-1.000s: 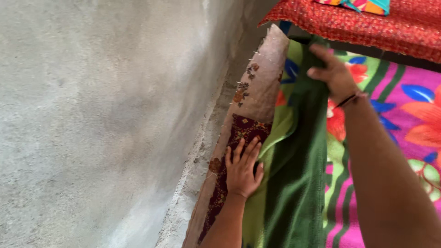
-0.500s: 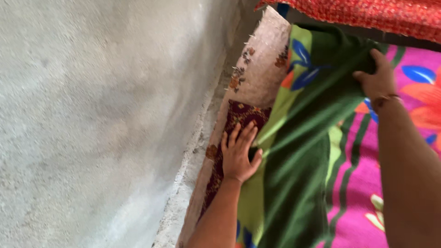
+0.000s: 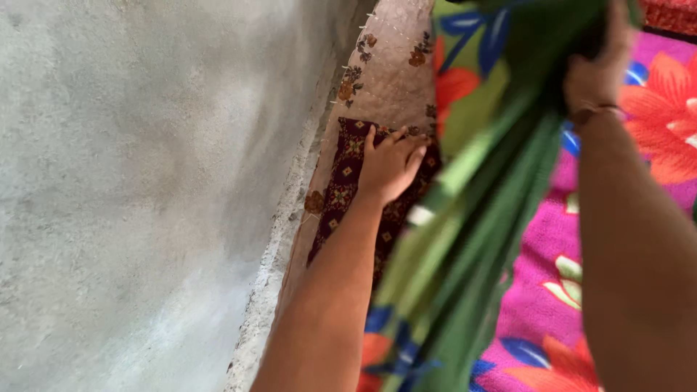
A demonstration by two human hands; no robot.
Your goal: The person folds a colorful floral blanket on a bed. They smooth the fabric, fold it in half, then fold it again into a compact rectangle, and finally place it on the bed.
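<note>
A home sleeping area: a mattress (image 3: 385, 80) lies against a rough grey plaster wall (image 3: 145, 181) on the left, a bright floral blanket (image 3: 653, 116) on the right.

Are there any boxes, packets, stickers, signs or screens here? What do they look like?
None in view. Only a grey wall, a patterned mattress under the left hand, and a green flowered sheet lifted by the right hand.
</note>
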